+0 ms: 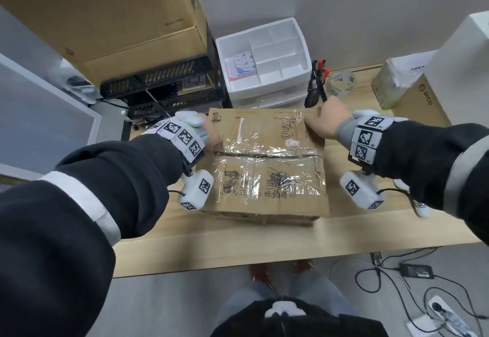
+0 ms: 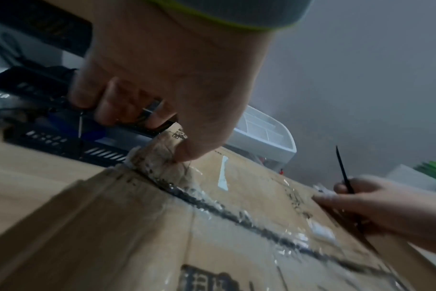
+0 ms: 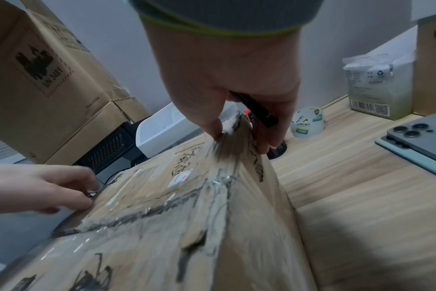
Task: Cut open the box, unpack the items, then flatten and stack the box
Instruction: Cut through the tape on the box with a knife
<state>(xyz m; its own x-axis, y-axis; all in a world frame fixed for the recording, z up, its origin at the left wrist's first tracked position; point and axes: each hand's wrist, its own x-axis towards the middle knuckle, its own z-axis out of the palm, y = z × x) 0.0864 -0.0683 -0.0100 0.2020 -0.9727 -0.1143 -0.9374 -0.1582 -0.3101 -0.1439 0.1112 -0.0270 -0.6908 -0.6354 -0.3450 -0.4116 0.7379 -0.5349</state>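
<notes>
Worn brown cardboard box (image 1: 267,162), tape seam slit, flaps down: my hands, left (image 1: 211,131) and right (image 1: 326,121), pinching far flap's corners; unpacking, flattening, stacking outstanding.

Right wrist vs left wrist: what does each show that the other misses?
Only the right wrist view: two phones stacked on the table, a tape roll, and the big UN 3481 carton. Only the left wrist view: the left hand close up, thumb pressed on the box's far left corner, a ring on one finger. Both: the taped box with its centre seam, the right hand holding a dark slim tool at the far right corner, and the white organiser.
</notes>
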